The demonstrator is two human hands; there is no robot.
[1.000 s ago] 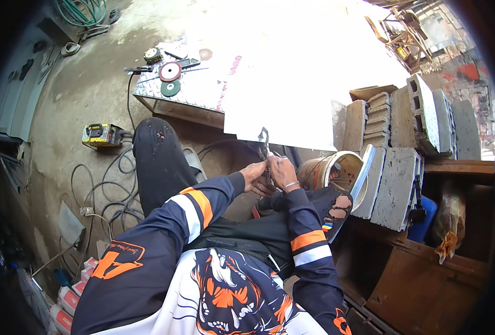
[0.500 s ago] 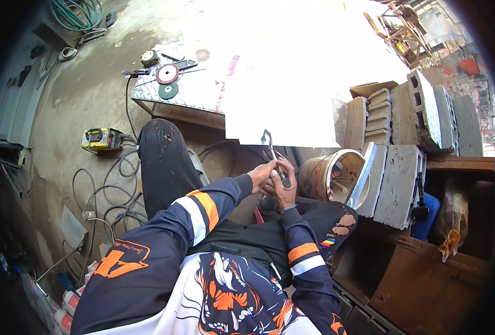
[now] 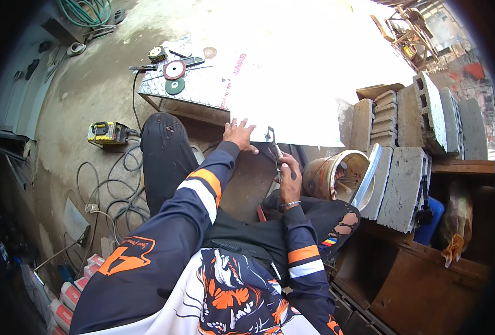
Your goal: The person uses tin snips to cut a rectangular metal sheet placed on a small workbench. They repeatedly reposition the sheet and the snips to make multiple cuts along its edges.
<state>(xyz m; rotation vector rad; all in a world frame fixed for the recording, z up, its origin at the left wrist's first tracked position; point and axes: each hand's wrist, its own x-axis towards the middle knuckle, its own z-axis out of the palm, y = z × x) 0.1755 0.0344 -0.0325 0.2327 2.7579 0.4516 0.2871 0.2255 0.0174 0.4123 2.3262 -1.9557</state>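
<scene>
A bright white sheet (image 3: pixel 298 111) lies over the checkered metal table, its surface washed out by glare. My left hand (image 3: pixel 239 135) rests at its near left corner, fingers spread and nothing held. A pair of locking clamp pliers (image 3: pixel 275 148) sits with its curved jaw over the near edge of the sheet. Around the handles of these pliers my right hand (image 3: pixel 288 177) is closed. Whether the jaw grips the sheet tightly cannot be made out.
On the checkered table (image 3: pixel 203 84) lie a tape measure (image 3: pixel 157 53), a red disc (image 3: pixel 174 70) and a green disc (image 3: pixel 175 86). A bucket (image 3: pixel 321 177) and concrete blocks (image 3: pixel 399 181) stand right. A yellow-black machine (image 3: pixel 108 133) and coiled cables (image 3: pixel 125 195) lie left.
My left hand has left the pliers and moved forward onto the sheet's corner, opening its fingers. My right hand still holds the pliers at the sheet's edge.
</scene>
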